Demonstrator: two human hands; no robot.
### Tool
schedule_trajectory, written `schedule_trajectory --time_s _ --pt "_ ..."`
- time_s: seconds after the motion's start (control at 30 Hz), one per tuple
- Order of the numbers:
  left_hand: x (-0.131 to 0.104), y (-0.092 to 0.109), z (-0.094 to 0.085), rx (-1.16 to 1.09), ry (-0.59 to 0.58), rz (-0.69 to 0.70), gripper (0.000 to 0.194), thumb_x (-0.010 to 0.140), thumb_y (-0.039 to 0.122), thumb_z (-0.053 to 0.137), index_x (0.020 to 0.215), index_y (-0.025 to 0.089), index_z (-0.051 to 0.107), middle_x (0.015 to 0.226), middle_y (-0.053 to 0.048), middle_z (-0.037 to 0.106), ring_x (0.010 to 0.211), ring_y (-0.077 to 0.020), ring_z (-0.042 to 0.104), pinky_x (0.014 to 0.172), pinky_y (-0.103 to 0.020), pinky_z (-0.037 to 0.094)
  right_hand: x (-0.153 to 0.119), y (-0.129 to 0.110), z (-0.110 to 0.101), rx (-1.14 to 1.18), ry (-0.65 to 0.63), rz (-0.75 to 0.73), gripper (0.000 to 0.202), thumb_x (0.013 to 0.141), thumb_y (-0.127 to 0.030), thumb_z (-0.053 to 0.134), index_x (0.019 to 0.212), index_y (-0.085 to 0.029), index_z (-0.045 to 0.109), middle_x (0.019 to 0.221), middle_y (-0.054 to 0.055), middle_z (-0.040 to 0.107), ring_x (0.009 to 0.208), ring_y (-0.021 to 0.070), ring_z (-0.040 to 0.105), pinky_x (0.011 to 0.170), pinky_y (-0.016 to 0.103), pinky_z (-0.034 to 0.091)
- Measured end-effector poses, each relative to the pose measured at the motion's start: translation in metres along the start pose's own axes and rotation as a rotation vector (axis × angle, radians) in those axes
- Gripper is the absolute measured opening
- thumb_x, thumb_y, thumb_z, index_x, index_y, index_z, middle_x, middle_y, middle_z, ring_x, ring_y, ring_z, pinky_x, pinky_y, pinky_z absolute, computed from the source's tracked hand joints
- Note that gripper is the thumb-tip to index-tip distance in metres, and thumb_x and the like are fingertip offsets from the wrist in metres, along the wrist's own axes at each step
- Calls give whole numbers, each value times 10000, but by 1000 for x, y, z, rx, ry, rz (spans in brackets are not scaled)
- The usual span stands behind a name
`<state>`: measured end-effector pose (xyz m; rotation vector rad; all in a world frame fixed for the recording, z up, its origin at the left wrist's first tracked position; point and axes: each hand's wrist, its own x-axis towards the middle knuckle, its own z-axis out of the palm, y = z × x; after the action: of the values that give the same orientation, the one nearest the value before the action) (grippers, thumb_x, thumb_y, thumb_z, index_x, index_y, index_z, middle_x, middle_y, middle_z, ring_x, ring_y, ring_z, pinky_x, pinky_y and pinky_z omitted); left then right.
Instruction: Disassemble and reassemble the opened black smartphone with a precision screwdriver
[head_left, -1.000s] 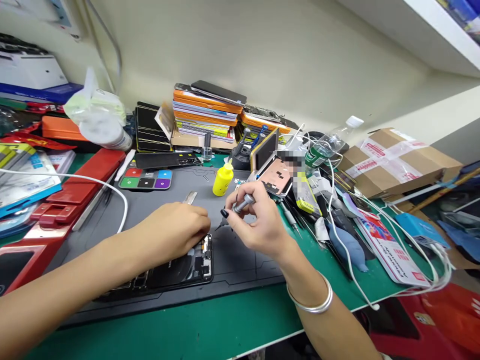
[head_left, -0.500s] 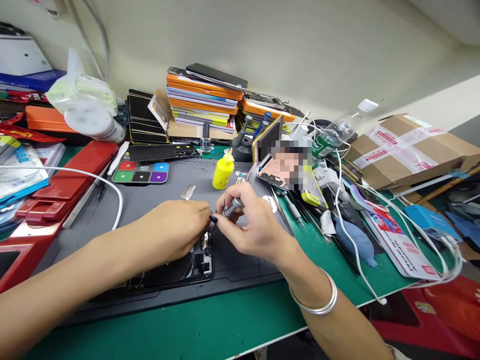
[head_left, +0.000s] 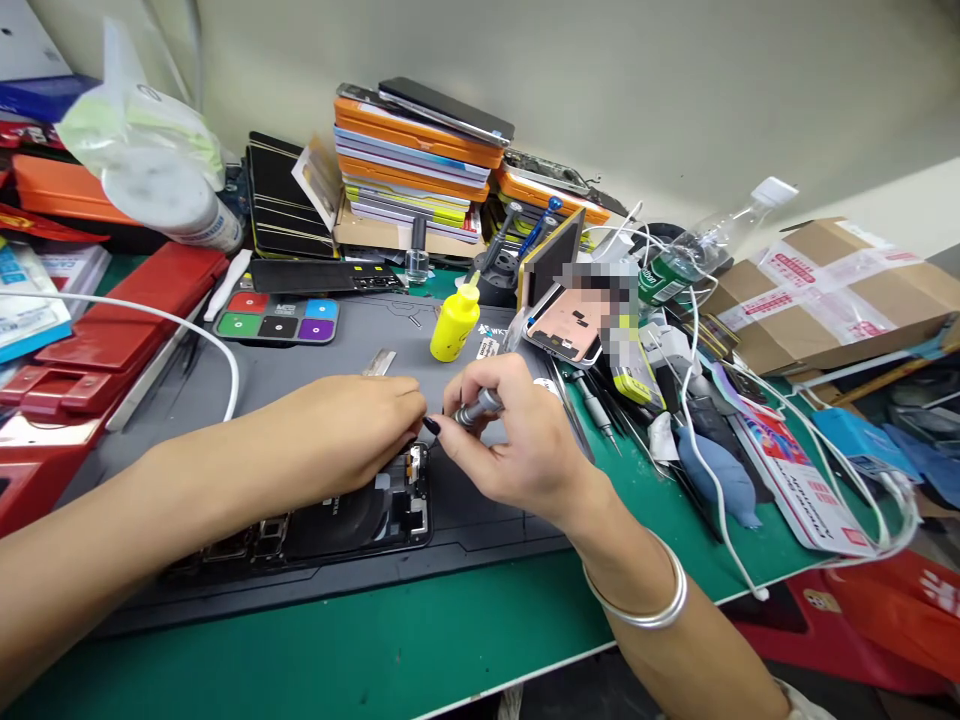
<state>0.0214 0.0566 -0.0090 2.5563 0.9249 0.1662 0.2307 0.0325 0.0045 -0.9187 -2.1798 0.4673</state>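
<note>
Partly behind the left hand point(head_left: 379, 425), grip unclear, a phone point(head_left: 352, 525); right hand point(head_left: 517, 440) around a screwdriver point(head_left: 480, 407), tip indistinct.

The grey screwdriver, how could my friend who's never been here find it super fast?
On the green table, find the dark grey mat. Over its right part, the right hand holds a grey screwdriver in its fingers. The similar-looking tool lies on the table beyond the mat's right edge; this one is held.

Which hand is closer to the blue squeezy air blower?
Right. The right hand, holding the screwdriver, is to the left of the blue air blower; the left hand is farther left, by the opened phone.
</note>
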Motion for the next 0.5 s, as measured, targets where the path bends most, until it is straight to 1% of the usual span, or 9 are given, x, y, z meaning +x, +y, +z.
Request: schedule_trajectory --time_s 0.17,0.3,0.37,0.43,0.5 --pt "2 3 -6 101 -65 -81 181 965 208 382 939 189 560 935 -86 678 782 -233 677 657 -352 512 -1 0 0 -25 40 -18 237 901 -171 613 964 -256 401 835 -32 585 609 88 579 553 219 496" --pt "3 2 -6 176 -33 -94 172 958 189 395 921 189 563 909 -82 664 783 -228 664 668 -346 507 0 -1 1 -55 43 -21 224 915 -201 629 968 -255 418 846 -28 608 617 92 596 551 224 497" --pt "4 1 -5 182 -22 -80 152 926 155 437 922 183 586 919 -85 670 810 -233 668 683 -342 509 2 -2 3 -138 70 -75 217 914 -225 649 949 -253 437 799 -37 605 578 92 580 497 229 442" --pt "4 -2 -3 170 -13 -61 153 893 129 472 933 176 613 940 -90 678 838 -236 669 694 -334 512 5 -4 4 -248 110 -173 232 909 -259 678 905 -250 446 717 -54 580 515 88 528 441 251 353" --pt "3 -7 -1 137 13 -41 175 885 128 482 948 178 638 961 -89 687 870 -231 670 714 -321 517 8 -7 4 -312 104 -235 233 907 -250 676 882 -250 444 672 -64 562 485 88 484 430 271 308"
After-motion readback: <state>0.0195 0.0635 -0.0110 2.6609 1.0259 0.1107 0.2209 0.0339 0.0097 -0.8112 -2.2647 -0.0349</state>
